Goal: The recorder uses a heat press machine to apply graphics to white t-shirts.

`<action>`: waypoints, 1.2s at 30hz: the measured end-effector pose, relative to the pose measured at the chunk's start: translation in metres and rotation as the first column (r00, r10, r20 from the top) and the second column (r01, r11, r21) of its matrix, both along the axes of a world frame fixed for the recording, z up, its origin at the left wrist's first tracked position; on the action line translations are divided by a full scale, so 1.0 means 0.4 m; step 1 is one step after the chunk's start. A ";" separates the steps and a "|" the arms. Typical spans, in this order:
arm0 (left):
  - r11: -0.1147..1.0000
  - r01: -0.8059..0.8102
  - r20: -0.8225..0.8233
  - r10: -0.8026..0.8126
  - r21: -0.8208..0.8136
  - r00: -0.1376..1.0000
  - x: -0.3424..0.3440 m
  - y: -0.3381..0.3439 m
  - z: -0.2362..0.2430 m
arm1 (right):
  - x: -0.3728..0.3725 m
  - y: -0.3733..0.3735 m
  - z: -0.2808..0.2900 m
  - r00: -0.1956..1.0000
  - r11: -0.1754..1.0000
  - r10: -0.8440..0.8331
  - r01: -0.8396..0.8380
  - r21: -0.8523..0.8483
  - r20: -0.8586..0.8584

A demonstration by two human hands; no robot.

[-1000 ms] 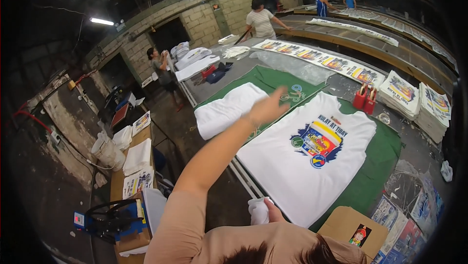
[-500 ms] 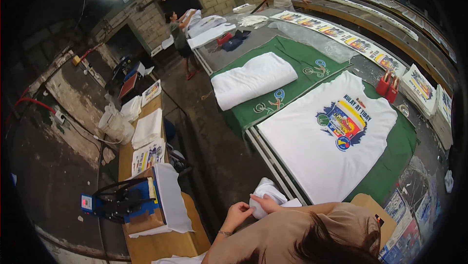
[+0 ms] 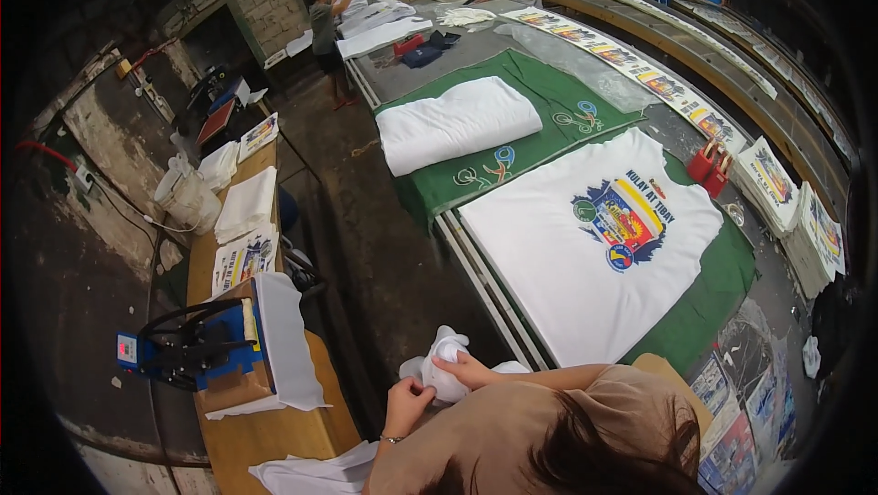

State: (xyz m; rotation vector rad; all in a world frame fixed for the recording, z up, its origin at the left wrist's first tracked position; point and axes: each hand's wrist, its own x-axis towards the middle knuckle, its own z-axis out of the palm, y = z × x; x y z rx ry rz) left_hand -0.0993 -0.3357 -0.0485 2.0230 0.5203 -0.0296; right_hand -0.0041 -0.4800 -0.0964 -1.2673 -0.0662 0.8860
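Note:
A bunched piece of white cloth (image 3: 448, 346) is gathered between my hands, close to my body beside the front corner of the table. The fingers of my right hand (image 3: 468, 371) wrap over its top. My left hand (image 3: 408, 404) pinches its lower left edge, with the wrist bracelet showing. Part of the cloth is hidden behind my right hand and forearm. Right of my hands, a white printed T-shirt (image 3: 558, 285) lies flat on a green cloth (image 3: 722, 285). Beyond it rests a folded stack of white fabric (image 3: 457, 125).
A blue heat press (image 3: 215, 349) stands on the wooden bench (image 3: 320, 404) at left, with white cloth draped over it. Further along are printed sheets (image 3: 247, 257) and a white bucket (image 3: 187, 193). Red containers (image 3: 708, 168) and stacked prints (image 3: 771, 184) line the right. Several people work at the back.
The view has shifted, so the tables sit further left and higher. My hands still grip the white cloth, now bunched differently. A person at the back has lifted white fabric higher.

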 end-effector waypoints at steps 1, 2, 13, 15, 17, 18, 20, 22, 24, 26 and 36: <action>0.998 0.007 0.004 -0.007 0.062 1.000 -0.009 0.001 -0.001 | 0.007 -0.005 0.021 0.996 0.998 0.007 -0.001 0.064 -0.093; 0.996 0.003 0.032 -0.006 0.093 0.999 -0.013 0.003 0.001 | 0.018 -0.010 0.045 0.988 0.991 -0.016 0.035 0.128 -0.153; 0.953 0.200 0.718 -0.302 0.226 0.627 0.093 -0.001 0.169 | 0.121 -0.044 0.284 0.876 0.864 0.153 0.106 0.492 -0.457; 0.947 -0.022 0.722 -0.230 0.322 0.652 0.110 -0.014 0.178 | 0.125 -0.039 0.308 0.847 0.841 0.161 0.151 0.519 -0.507; 0.869 -0.267 0.711 -0.128 0.416 0.692 0.113 -0.024 0.179 | 0.129 -0.025 0.318 0.828 0.822 0.119 0.228 0.522 -0.549; 0.974 -0.213 0.695 0.103 0.074 0.711 0.112 -0.036 0.176 | 0.130 -0.014 0.318 0.825 0.797 0.097 0.271 0.540 -0.557; 0.821 -0.091 0.392 0.363 -0.564 0.846 0.102 -0.039 0.175 | 0.130 -0.001 0.312 0.839 0.820 0.105 0.231 0.524 -0.534; 0.519 -0.091 0.212 0.496 -0.850 0.842 0.090 -0.037 0.176 | 0.130 0.019 0.306 0.920 0.863 0.022 0.180 0.472 -0.390; 0.515 -0.133 0.148 0.469 -0.847 0.871 0.076 -0.029 0.176 | 0.119 0.030 0.306 0.914 0.855 0.043 0.175 0.489 -0.403; 0.565 -0.134 0.144 0.420 -0.814 0.896 0.060 -0.014 0.170 | 0.101 0.043 0.308 0.919 0.854 0.053 0.161 0.494 -0.391; 0.051 -0.095 -0.015 0.809 -0.994 0.588 -0.147 0.158 -0.046 | 0.018 0.069 0.318 0.936 0.937 -0.255 0.301 0.177 -0.241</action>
